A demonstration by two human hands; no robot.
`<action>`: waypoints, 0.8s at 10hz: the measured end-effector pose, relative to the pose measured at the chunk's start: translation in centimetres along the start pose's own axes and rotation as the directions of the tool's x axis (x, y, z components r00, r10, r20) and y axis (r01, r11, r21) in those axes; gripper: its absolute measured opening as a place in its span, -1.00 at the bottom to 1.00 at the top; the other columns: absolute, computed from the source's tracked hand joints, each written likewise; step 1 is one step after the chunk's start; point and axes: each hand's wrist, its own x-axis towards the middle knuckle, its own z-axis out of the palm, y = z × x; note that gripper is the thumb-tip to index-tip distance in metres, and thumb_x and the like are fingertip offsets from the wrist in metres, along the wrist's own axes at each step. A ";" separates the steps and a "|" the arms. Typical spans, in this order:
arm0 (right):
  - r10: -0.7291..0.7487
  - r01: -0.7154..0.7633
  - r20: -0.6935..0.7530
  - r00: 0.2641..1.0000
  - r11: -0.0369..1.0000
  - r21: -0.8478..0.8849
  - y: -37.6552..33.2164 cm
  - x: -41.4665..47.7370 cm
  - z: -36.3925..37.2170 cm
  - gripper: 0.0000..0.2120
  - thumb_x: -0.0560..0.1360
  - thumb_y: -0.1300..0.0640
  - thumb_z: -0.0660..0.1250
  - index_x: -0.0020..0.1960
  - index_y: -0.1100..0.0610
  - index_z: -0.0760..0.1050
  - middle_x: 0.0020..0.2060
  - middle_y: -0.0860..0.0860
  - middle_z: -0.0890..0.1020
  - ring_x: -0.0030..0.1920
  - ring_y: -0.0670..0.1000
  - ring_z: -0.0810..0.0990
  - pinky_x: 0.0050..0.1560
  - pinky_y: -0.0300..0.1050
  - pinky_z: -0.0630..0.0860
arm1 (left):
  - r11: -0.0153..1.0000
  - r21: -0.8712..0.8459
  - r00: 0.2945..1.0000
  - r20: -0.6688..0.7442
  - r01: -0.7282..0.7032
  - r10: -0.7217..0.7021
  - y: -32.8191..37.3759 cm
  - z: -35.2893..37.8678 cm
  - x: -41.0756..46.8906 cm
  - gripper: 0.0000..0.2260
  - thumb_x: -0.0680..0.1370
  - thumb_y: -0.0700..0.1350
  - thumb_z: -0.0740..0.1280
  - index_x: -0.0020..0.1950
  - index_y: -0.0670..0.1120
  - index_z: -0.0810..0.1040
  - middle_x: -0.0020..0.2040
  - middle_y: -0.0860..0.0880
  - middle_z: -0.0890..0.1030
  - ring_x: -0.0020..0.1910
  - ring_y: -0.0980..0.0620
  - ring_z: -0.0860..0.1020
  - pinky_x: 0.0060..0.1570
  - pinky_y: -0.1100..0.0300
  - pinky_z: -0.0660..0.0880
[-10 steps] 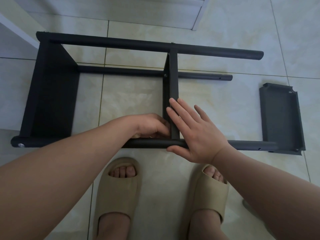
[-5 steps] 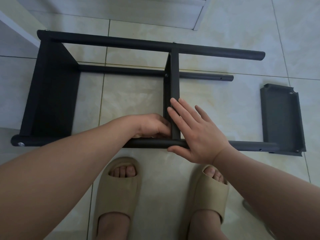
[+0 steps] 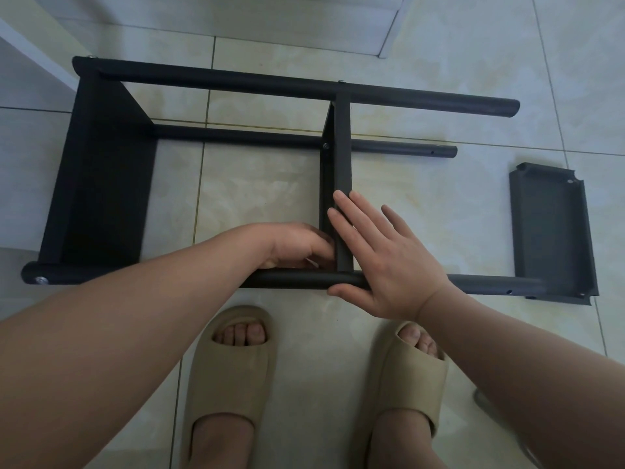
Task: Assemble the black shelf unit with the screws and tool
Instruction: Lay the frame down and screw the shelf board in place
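On the pale tiled floor (image 3: pixel 439 45), right in front of the person's feet, the black shelf unit (image 3: pixel 101 170) is lying on its side, half built. One shelf panel is standing on edge at the left end, fixed between the long poles, and a screw head (image 3: pixel 41 280) is showing in the left tip of the near pole (image 3: pixel 490 286). A second, middle shelf (image 3: pixel 343 170) is standing on edge halfway along, with another screw (image 3: pixel 325 146) showing where it meets the lower back pole (image 3: pixel 236 137).

The right hand (image 3: pixel 382 262) is lying flat and released, fingers straight and pressing against the right face of the middle shelf, with the thumb running along the near pole just under the joint. The left hand (image 3: pixel 297 245) is reaching into the corner on the other side of that shelf, its fingers curled in against the panel; I cannot tell whether it is grasping anything there, since the fingertips are hidden in the shadow of the corner.

Over to the right, a loose shelf tray (image 3: pixel 554 231) is lying flat with its raised rim facing up, showing only its own dark inner face, and its near corner is touching the right end of the near pole. The person is wearing beige slippers (image 3: pixel 233 367), standing just beside the near pole.
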 end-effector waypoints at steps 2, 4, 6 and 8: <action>0.000 0.000 -0.003 1.000 1.000 0.002 0.0 0.0 0.0 -0.09 0.54 -0.43 0.09 0.63 0.19 0.11 0.64 0.10 0.04 0.64 0.13 -0.01 0.50 0.29 0.23 | 0.997 0.077 0.996 -0.085 0.003 0.003 0.1 0.2 -0.4 -0.93 0.51 -0.33 0.31 -0.08 -0.26 0.58 -0.28 -0.19 0.53 -0.30 -0.09 0.48 -0.29 0.17 0.43; 0.001 -0.001 -0.001 1.000 1.000 0.002 0.0 0.0 0.0 -0.09 0.54 -0.43 0.09 0.63 0.20 0.11 0.64 0.11 0.05 0.64 0.13 0.00 0.49 0.29 0.23 | 1.000 0.023 0.996 -0.084 -0.007 0.009 0.1 0.3 -0.4 -0.83 0.51 -0.40 0.27 0.08 -0.38 0.55 -0.10 -0.28 0.47 -0.08 -0.21 0.43 -0.02 -0.05 0.35; 0.004 -0.004 0.013 1.000 1.000 -0.002 0.0 0.0 -0.1 -0.09 0.54 -0.44 0.08 0.64 0.19 0.09 0.64 0.10 0.02 0.64 0.13 -0.03 0.50 0.28 0.22 | 0.998 -0.068 0.999 -0.032 0.000 -0.002 -0.2 0.1 -0.1 -0.87 0.51 -0.42 0.25 -0.03 -0.29 0.56 -0.20 -0.24 0.58 -0.24 -0.12 0.60 -0.22 0.15 0.54; 0.002 -0.002 0.013 1.000 1.000 0.004 -0.1 0.0 -0.2 -0.09 0.54 -0.43 0.08 0.64 0.19 0.09 0.64 0.10 0.02 0.64 0.13 -0.03 0.50 0.28 0.22 | 1.000 -0.002 0.999 -0.032 0.023 -0.023 -0.2 0.0 0.0 -0.86 0.53 -0.29 0.32 -0.10 -0.18 0.68 -0.12 -0.24 0.69 -0.11 -0.13 0.69 -0.07 0.08 0.62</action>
